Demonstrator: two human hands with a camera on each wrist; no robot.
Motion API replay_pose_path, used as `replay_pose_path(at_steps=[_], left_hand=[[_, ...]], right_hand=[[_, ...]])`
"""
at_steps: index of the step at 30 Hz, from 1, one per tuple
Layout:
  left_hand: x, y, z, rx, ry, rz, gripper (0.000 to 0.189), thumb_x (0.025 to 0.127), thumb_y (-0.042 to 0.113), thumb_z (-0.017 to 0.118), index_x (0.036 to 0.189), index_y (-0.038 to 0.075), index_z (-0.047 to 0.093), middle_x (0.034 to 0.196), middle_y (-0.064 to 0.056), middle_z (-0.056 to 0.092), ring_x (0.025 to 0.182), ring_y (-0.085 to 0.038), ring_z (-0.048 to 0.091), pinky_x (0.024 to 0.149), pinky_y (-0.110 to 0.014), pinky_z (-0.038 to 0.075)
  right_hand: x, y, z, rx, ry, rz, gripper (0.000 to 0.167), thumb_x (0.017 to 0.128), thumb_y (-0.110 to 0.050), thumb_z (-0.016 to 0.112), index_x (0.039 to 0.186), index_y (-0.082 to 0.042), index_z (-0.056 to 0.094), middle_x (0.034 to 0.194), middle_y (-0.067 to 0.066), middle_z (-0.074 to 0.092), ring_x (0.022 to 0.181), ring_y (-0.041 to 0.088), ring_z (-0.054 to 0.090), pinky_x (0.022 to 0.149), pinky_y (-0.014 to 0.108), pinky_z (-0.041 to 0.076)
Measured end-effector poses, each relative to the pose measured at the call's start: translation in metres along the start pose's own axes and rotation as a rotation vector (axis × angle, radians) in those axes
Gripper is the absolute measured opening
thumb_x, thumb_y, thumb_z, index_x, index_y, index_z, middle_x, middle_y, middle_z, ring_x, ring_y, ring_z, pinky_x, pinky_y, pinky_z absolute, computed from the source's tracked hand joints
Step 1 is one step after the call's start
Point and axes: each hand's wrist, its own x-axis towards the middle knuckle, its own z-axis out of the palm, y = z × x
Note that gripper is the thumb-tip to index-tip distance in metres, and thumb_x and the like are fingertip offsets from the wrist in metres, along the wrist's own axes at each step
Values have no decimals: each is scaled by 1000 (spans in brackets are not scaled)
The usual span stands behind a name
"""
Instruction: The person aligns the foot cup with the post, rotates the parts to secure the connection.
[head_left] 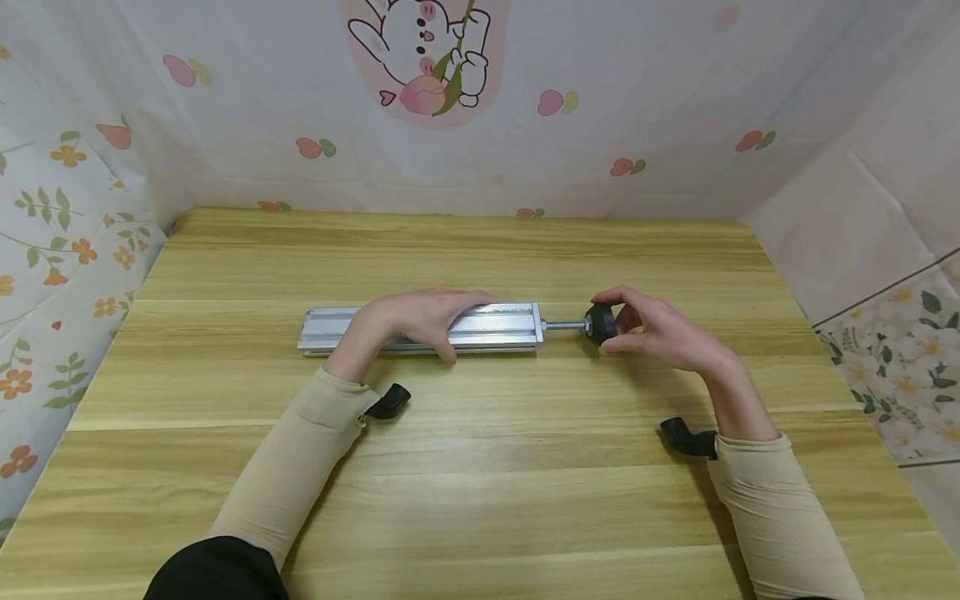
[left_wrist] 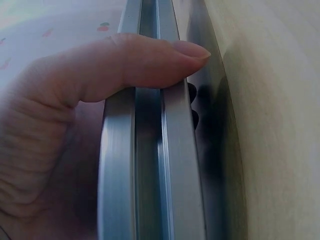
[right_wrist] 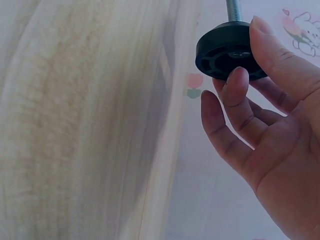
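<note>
A silver aluminium profile [head_left: 495, 325] lies lengthwise across the wooden table, with grooves along its faces. My left hand [head_left: 420, 321] grips it across the middle; in the left wrist view the thumb [left_wrist: 150, 62] lies over the grooved side. From the end plate [head_left: 537, 323] on its right end a threaded rod [head_left: 564, 325] sticks out, carrying a round black levelling foot [head_left: 601, 323]. My right hand [head_left: 660, 333] holds that foot by its rim between thumb and fingers. In the right wrist view, the hollow ribbed underside of the foot [right_wrist: 225, 55] faces the palm.
The wooden table [head_left: 480, 483] runs back to a white printed cloth [head_left: 247, 100] hanging behind it. More patterned cloth covers the left and right sides. A black wrist mount [head_left: 388, 402] juts from the left sleeve, and another mount [head_left: 686, 437] from the right sleeve.
</note>
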Motion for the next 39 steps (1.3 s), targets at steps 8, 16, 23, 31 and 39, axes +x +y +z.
replay_pose_path(at_steps=[8, 16, 23, 31, 39], left_hand=[[-1, 3, 0, 10, 5, 5, 107, 68, 9, 81, 162, 21, 30, 153, -7, 50, 128, -24, 52, 111, -45, 43], [-3, 3, 0, 41, 22, -11, 105, 69, 13, 82, 161, 24, 31, 150, -7, 49, 136, -25, 47, 115, -48, 40], [-1, 2, 1, 71, 38, 0, 104, 69, 14, 84, 160, 25, 34, 145, -7, 49, 138, -25, 46, 116, -49, 40], [-1, 4, 2, 121, 64, 39, 102, 69, 18, 88, 158, 19, 38, 141, -9, 51, 133, -25, 47, 116, -45, 39], [-1, 3, 3, 141, 55, 43, 101, 71, 23, 89, 158, 16, 39, 141, -10, 51, 133, -26, 48, 117, -44, 39]], right_hand=[[0, 0, 0, -17, -7, 2, 64, 91, -18, 77, 147, -7, 47, 98, 6, 67, 84, 17, 61, 75, 28, 49], [-1, -2, 0, -9, -15, 26, 62, 93, -21, 76, 147, -8, 48, 93, 8, 66, 83, 17, 59, 73, 27, 47], [-1, -1, 0, -1, -25, 35, 62, 93, -23, 76, 147, -10, 48, 93, 8, 65, 83, 17, 59, 73, 27, 48], [2, 2, 2, -33, -34, 31, 60, 93, -18, 75, 144, -5, 48, 96, 9, 64, 83, 18, 58, 73, 26, 48], [3, 4, 4, -57, -45, 26, 60, 92, -17, 76, 143, -4, 48, 95, 9, 64, 83, 19, 58, 72, 26, 48]])
